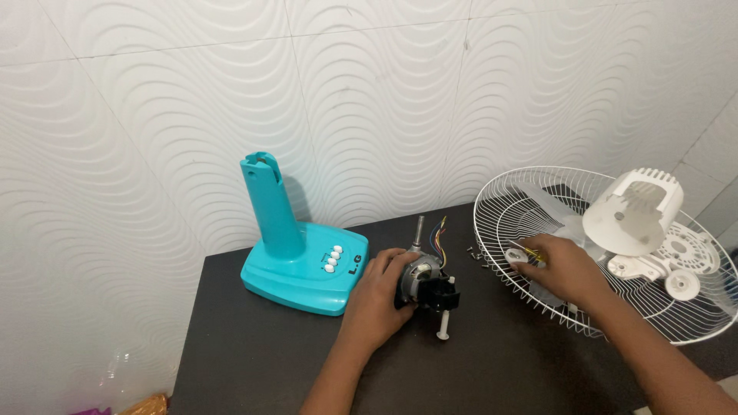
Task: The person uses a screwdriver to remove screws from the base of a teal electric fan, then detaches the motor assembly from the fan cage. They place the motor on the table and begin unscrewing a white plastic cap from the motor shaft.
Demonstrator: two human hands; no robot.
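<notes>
The dark counter (254, 346) is carrying everything, its back edge meeting the white wall. A white fan grille (507, 192) is lying at the right edge, holding a white housing (634, 211) and small parts. A teal base (304, 269) is standing back left. The motor (424, 278) is sitting mid-counter, shaft pointing up and back. The left hand (378, 296) is gripping it from the left, fingers curled round. The right hand (560, 267), well apart, is pinching a screwdriver (530, 254) at the grille's near rim.

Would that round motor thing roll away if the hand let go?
Probably not far: the fan motor has a boxy black part and a white peg resting on the table. It likely feels heavy, being metal. The left hand steadies it.
</notes>
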